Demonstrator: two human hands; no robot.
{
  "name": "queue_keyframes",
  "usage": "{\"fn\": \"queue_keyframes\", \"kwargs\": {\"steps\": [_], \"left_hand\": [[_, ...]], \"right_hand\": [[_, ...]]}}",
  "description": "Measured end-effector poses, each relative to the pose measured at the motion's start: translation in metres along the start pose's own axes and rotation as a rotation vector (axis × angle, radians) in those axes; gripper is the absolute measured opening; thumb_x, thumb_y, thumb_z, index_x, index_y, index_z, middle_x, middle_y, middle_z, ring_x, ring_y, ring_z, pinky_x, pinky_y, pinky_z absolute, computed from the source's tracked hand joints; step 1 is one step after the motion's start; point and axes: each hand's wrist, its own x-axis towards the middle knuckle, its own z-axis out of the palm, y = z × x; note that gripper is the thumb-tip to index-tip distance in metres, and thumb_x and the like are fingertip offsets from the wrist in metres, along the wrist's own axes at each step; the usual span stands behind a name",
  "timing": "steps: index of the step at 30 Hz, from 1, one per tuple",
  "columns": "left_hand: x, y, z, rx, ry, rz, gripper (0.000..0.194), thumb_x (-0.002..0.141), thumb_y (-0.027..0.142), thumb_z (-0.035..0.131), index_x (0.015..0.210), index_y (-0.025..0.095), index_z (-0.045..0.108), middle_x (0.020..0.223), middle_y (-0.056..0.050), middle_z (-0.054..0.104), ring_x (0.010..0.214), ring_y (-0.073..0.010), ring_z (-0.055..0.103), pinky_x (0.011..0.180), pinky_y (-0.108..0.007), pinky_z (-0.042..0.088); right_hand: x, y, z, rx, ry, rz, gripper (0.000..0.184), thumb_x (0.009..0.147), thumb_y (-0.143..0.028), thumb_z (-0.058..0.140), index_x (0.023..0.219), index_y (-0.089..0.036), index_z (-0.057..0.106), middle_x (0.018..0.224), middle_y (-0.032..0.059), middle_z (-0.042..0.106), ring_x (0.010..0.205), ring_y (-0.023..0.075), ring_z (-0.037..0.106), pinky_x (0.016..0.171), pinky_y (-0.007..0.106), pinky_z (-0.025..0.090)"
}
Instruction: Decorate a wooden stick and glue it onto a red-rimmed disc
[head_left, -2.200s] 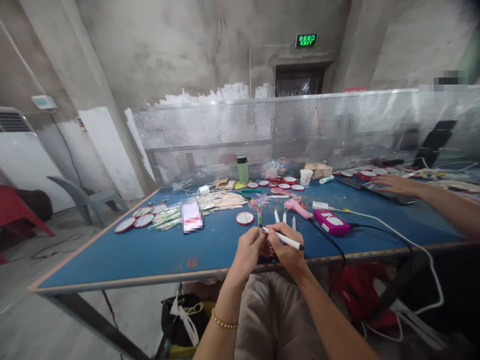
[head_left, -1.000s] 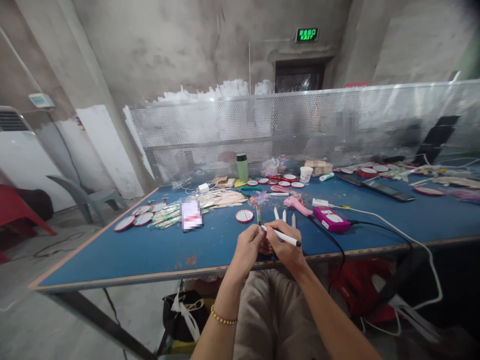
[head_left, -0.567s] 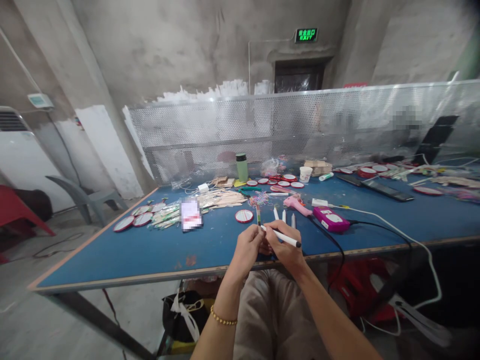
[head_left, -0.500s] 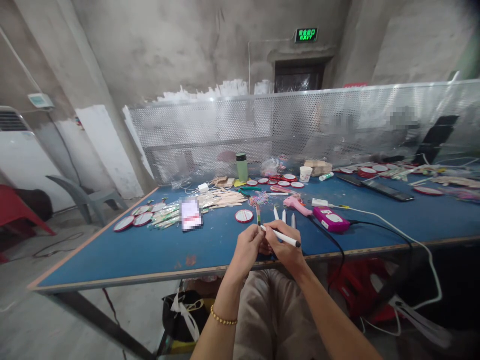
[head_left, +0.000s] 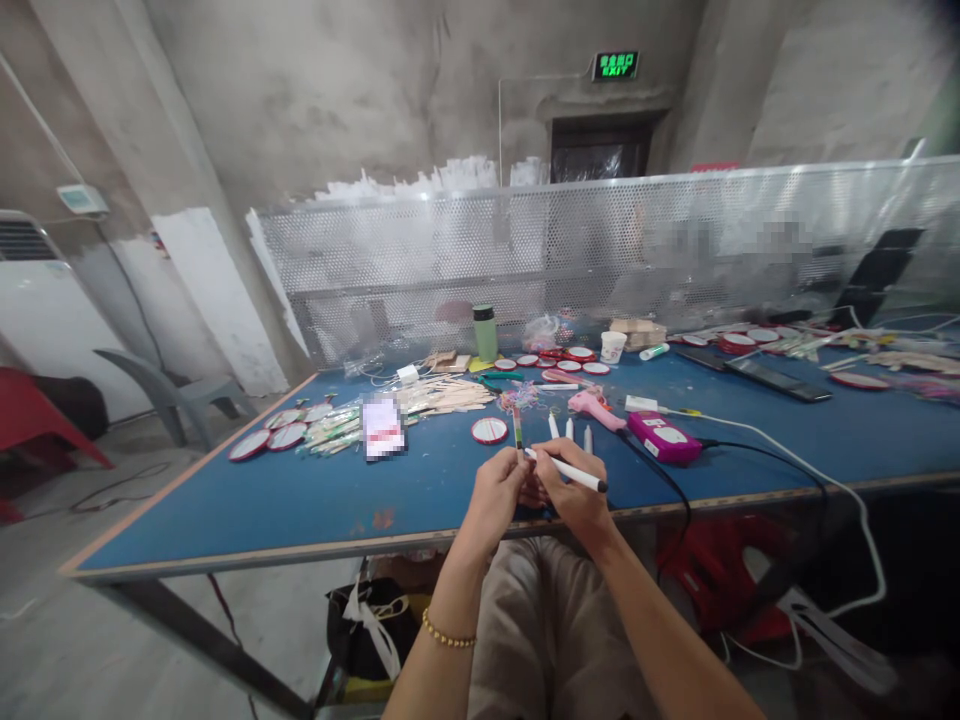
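My left hand (head_left: pixel 498 489) is closed around the lower part of a flat wooden craft stick (head_left: pixel 517 428), which stands up from the fingers and shows red and green colouring. My right hand (head_left: pixel 574 490) grips a white marker pen (head_left: pixel 572 472) with a dark end pointing right; its tip meets the stick near the left thumb. Several more white markers (head_left: pixel 569 432) lie just beyond the right hand. A round white disc with a red rim (head_left: pixel 490 431) rests beyond the left hand. The lower fingers of both hands are partly hidden.
On the blue table (head_left: pixel 300 515) lie a pile of craft sticks (head_left: pixel 450 396), a phone (head_left: pixel 383 428), a pink glue gun (head_left: pixel 596 408) and a purple box (head_left: pixel 664 438) with cables. A green bottle (head_left: pixel 485 335) and a paper cup (head_left: pixel 613 347) stand near the perforated screen (head_left: pixel 420 260).
A co-worker's arm at the right, seen at first over the dark tablet, is gone from view. My hands keep nearly the same place, with the marker still at the stick.
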Motion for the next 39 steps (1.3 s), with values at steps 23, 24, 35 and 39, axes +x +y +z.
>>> {"fn": "queue_keyframes", "kwargs": {"steps": [23, 24, 35, 39], "left_hand": [[0.0004, 0.0007, 0.0001, 0.016, 0.025, 0.002, 0.042, 0.068, 0.057, 0.068, 0.068, 0.019, 0.05, 0.056, 0.004, 0.056, 0.048, -0.0111, 0.054, 0.051, -0.026, 0.052], [0.0004, 0.0007, 0.0001, 0.018, 0.026, 0.001, 0.042, 0.067, 0.057, 0.068, 0.068, 0.019, 0.05, 0.056, 0.004, 0.056, 0.048, -0.0112, 0.054, 0.052, -0.027, 0.052], [-0.0007, 0.0023, -0.0003, -0.013, -0.002, -0.004, 0.046, 0.066, 0.06, 0.07, 0.068, 0.019, 0.05, 0.056, 0.004, 0.058, 0.048, -0.0116, 0.056, 0.054, -0.027, 0.052], [-0.0008, 0.0032, -0.0006, -0.012, -0.004, -0.005, 0.046, 0.065, 0.06, 0.07, 0.068, 0.019, 0.05, 0.055, 0.004, 0.057, 0.047, -0.0117, 0.055, 0.052, -0.027, 0.051]], "right_hand": [[0.0009, 0.0001, 0.0015, -0.008, -0.002, -0.038, 0.019, 0.087, -0.02, 0.054, 0.073, -0.019, 0.067, 0.06, 0.0003, 0.068, 0.05, 0.0113, 0.061, 0.051, 0.021, 0.048], [0.001, -0.0001, 0.0016, -0.005, -0.003, -0.039, 0.019, 0.087, -0.019, 0.054, 0.073, -0.019, 0.067, 0.061, 0.0005, 0.069, 0.05, 0.0114, 0.061, 0.051, 0.021, 0.048], [0.0005, -0.0007, -0.0003, -0.015, 0.01, -0.015, 0.019, 0.087, -0.02, 0.053, 0.073, -0.019, 0.067, 0.057, -0.0007, 0.066, 0.046, 0.0111, 0.058, 0.049, 0.021, 0.047], [0.001, -0.0011, -0.001, -0.006, 0.011, -0.031, 0.019, 0.086, -0.02, 0.053, 0.073, -0.019, 0.067, 0.059, 0.0003, 0.068, 0.047, 0.0114, 0.06, 0.049, 0.021, 0.047]]}}
